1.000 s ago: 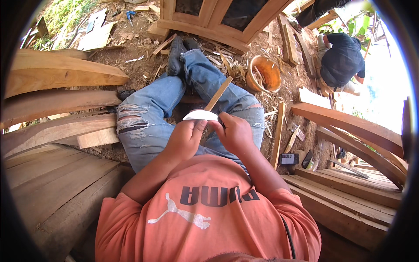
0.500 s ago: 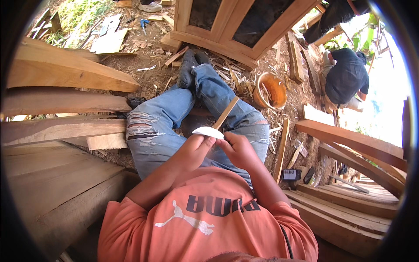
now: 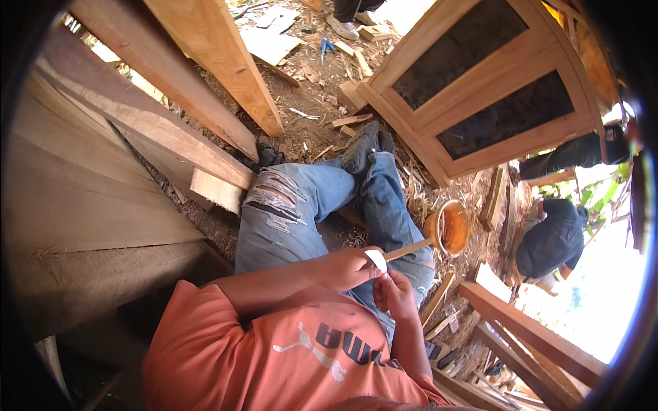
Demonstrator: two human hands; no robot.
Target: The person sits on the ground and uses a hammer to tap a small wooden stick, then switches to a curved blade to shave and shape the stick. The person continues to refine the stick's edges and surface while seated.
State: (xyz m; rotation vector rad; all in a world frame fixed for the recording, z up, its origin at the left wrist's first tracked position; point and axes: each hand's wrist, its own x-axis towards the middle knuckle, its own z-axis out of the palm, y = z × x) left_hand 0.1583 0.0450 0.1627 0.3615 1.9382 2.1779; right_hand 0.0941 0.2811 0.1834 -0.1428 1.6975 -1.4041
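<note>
White piece (image 3: pixel 376 260), thin, curved along an edge, held over the lap near the right thigh. It sits between the 2 hands, at the fingertips rather than deep in a palm. Left hand (image 3: pixel 353 267): fingers curled in, thumb at the side of the white piece, nearly closed on it. Right hand (image 3: pixel 397 293): thumb and fingertips pinched at the lower end of the white piece, remaining fingers loosely bent. The hands nearly meet there.

Wooden strip (image 3: pixel 409 248), narrow, runs out from behind the white piece, away from the body and to the right. Its near end is hidden, so which fingers bear on it cannot be told. Far end overlaps the rim of an orange bucket (image 3: pixel 465 229) in this view; contact cannot be told.

Below the grip: salmon shirt (image 3: pixel 226 329), then torn blue jeans (image 3: pixel 281 233), legs crossed at the feet.

Room: left side tight, with wide boards (image 3: pixel 103 185) beside the body and long beams (image 3: pixel 240 75) ending near the left knee. Right side, more beams (image 3: pixel 534 335) beyond the right forearm. Bare, chip-strewn ground (image 3: pixel 308 137) between the left beams' ends and the feet.

Farther: panelled wooden frame (image 3: pixel 490 79) with 2 dark panes, past the feet; blue-handled tool (image 3: pixel 325 48) on the soil; bent-over person in a dark shirt (image 3: pixel 554 236), beyond the bucket.
</note>
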